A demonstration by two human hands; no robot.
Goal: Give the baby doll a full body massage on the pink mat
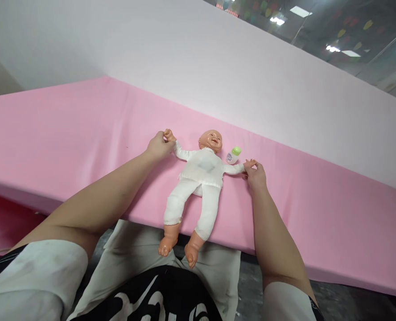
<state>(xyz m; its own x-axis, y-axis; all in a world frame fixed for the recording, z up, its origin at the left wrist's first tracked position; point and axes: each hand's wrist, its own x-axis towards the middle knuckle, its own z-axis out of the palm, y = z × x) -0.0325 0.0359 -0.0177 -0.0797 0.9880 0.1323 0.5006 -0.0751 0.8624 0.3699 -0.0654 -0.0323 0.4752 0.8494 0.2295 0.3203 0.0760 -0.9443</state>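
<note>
Doll point(211, 141): head, hands + feet smooth, semi-glossy plastic-like; body matt white cloth, slightly wrinkled. Bottle point(233, 155) nr the surface's far edge: smooth plastic, green cap point(237, 150) w/ slight sheen. Surface point(321, 214): pink sheet, smooth w/ soft sheen, faint creases twd L corner, folded over nr edge. Wall point(198, 62) behind: smooth, matt.

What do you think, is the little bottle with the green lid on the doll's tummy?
No, the bottle is on the pink cloth, beside the head of the doll.
</note>
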